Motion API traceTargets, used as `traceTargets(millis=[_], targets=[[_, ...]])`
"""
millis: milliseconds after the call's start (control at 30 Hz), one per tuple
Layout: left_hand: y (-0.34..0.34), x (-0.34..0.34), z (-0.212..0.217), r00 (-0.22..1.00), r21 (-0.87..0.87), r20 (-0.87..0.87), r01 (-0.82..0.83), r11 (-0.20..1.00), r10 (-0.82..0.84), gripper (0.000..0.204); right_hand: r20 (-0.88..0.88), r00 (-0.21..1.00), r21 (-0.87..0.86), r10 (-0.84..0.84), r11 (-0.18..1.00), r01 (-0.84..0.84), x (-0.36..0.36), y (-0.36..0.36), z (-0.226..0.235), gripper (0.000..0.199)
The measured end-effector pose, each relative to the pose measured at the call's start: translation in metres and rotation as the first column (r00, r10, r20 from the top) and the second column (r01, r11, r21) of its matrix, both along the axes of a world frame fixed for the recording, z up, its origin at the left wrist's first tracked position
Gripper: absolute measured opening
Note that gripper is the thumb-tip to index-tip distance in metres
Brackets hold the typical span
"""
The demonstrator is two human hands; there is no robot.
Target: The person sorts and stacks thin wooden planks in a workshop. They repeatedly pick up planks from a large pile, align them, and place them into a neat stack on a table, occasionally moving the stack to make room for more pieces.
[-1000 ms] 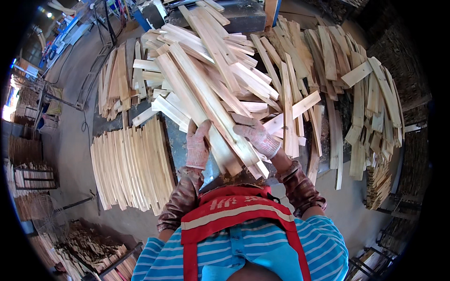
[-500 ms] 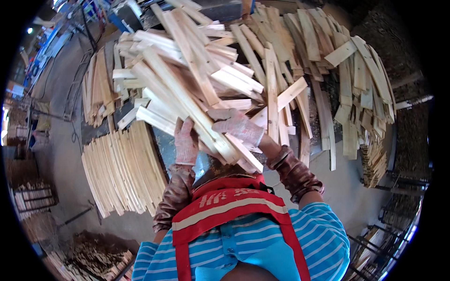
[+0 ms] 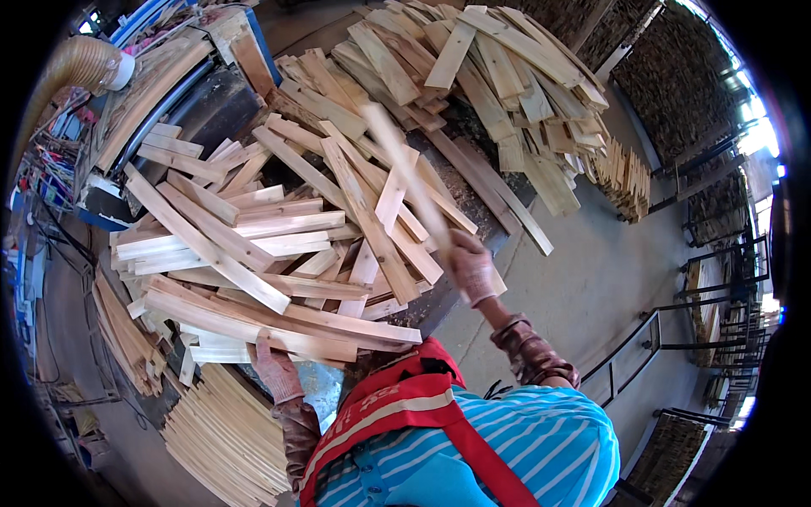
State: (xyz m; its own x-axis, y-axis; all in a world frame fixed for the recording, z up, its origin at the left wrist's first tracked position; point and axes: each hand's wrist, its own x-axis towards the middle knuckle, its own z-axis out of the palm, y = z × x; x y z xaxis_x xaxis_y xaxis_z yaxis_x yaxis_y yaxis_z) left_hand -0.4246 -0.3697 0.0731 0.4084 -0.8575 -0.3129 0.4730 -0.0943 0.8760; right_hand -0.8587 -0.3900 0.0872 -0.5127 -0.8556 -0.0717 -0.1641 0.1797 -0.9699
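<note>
My right hand (image 3: 471, 266), in a pale knitted glove, is closed round the lower end of a wooden slat (image 3: 405, 173). That slat points up and away to the left, blurred by motion, above the heap. At the heap's near edge my left hand (image 3: 274, 370), gloved too, grips a few long slats (image 3: 253, 328) lying side by side. Its thumb and fingertips are partly hidden against the wood. Beyond both hands spreads a loose heap of pale slats (image 3: 287, 224), crossing each other at many angles.
A neat row of slats (image 3: 224, 439) lies at lower left. Farther right, another pile (image 3: 498, 76) overhangs the dark table (image 3: 456, 160). A machine (image 3: 203, 93) with a ribbed hose (image 3: 72, 68) stands at far left. Metal racks (image 3: 625, 355) line the floor on the right.
The view has swung to the right. My right hand has left the slats near my left hand and moved right, now holding a single slat. My left hand stays at the near slats.
</note>
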Motion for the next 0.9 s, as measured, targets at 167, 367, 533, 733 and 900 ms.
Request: traceTargets(millis=[167,367,533,733,900], targets=[[-0.001,0.002,-0.004,0.999,-0.013,-0.033,-0.023,1.000,0.022,0.052,-0.054,0.957,0.176,-0.286,0.940,0.291,-0.107,0.029,-0.095,0.036],[-0.004,0.004,0.004,0.998,0.005,-0.016,-0.053,0.999,0.053,0.052,-0.661,0.740,0.446,0.122,0.857,0.257,-0.087,-0.019,-0.067,0.042],[-0.011,-0.024,0.033,0.998,-0.044,-0.010,-0.060,0.997,0.059,0.043,-0.538,0.824,-0.107,0.179,0.955,-0.278,0.022,-0.106,-0.039,0.035],[-0.011,-0.022,0.035,0.994,-0.011,0.010,-0.109,0.994,0.109,0.028,-0.768,0.508,-0.029,0.390,0.771,-0.636,0.182,-0.195,0.024,0.071],[-0.002,-0.007,0.023,0.985,-0.104,-0.058,-0.169,0.980,0.163,0.036,-0.525,0.400,0.261,0.751,0.590,-0.765,0.247,-0.186,0.049,0.079]])
